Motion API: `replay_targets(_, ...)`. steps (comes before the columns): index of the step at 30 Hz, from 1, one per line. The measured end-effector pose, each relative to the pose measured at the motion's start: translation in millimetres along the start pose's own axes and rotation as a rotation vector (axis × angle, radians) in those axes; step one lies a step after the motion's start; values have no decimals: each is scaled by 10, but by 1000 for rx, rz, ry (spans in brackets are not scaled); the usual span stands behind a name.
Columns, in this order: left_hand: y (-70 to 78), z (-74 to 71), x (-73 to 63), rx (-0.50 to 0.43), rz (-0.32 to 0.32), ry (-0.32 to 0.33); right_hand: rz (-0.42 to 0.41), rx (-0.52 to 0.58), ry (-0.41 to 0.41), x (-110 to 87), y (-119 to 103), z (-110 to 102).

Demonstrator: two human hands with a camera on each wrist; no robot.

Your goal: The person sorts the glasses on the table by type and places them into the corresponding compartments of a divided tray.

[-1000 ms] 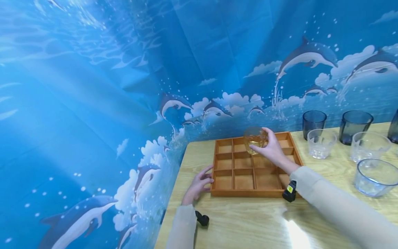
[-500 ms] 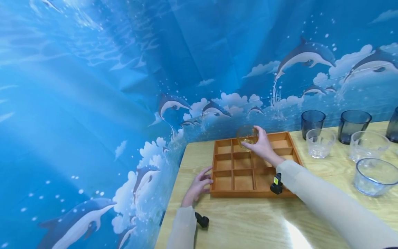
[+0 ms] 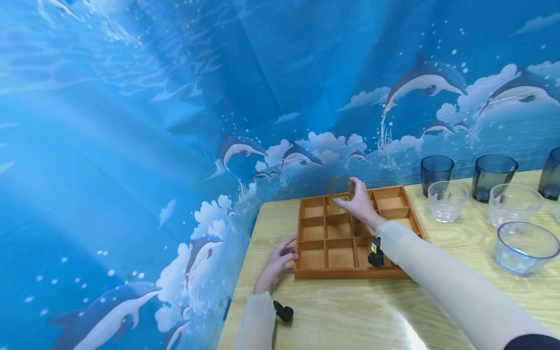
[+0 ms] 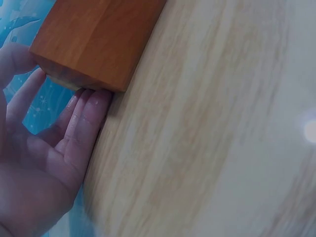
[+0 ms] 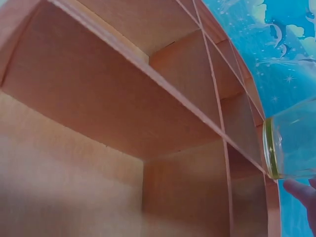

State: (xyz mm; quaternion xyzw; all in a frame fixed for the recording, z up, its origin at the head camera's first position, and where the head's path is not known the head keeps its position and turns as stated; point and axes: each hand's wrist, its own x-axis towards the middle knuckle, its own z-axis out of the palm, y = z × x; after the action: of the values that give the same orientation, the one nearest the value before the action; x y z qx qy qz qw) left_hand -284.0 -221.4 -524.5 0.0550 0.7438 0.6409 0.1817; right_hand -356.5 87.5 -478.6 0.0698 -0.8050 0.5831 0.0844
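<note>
My right hand (image 3: 360,206) holds an amber glass cup (image 3: 339,188) between thumb and fingers, over the back row of a wooden compartment tray (image 3: 345,274). In the right wrist view the cup (image 5: 294,143) appears at the right edge, its base close to the tray dividers, with only part of a finger (image 5: 298,192) showing. At the tray's left side, my left hand (image 3: 275,265) touches the outer wall with its fingertips. The left wrist view shows those fingers (image 4: 86,126) fairly straight against the tray's corner (image 4: 98,44).
Right of the tray stand dark tinted glasses (image 3: 436,172) (image 3: 494,177) along the back. Clear glasses (image 3: 446,201) (image 3: 514,206) stand before them, and a blue-rimmed glass bowl (image 3: 525,248) is nearer. A dolphin-printed backdrop (image 3: 280,97) hangs behind the wooden table (image 3: 341,316).
My right hand has moved left along the back of the tray with the amber cup in its grip. The left hand has kept its place at the tray's side.
</note>
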Motion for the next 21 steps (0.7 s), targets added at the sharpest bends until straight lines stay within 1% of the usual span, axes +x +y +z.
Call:
replay_targets(3,54,17,-49,-6,4,2,6,0,-10,21,5,37)
replay_targets(9,32,17,-30,-40,-1,-2,5,-11,-35,45,25,93)
replay_targets(15,51,22,-38,-18,-10,-3,31,-22,-66,54,95,117)
replay_targets(21,66,20,-29,-2,-22,13,26,-70,-84,62,147,134)
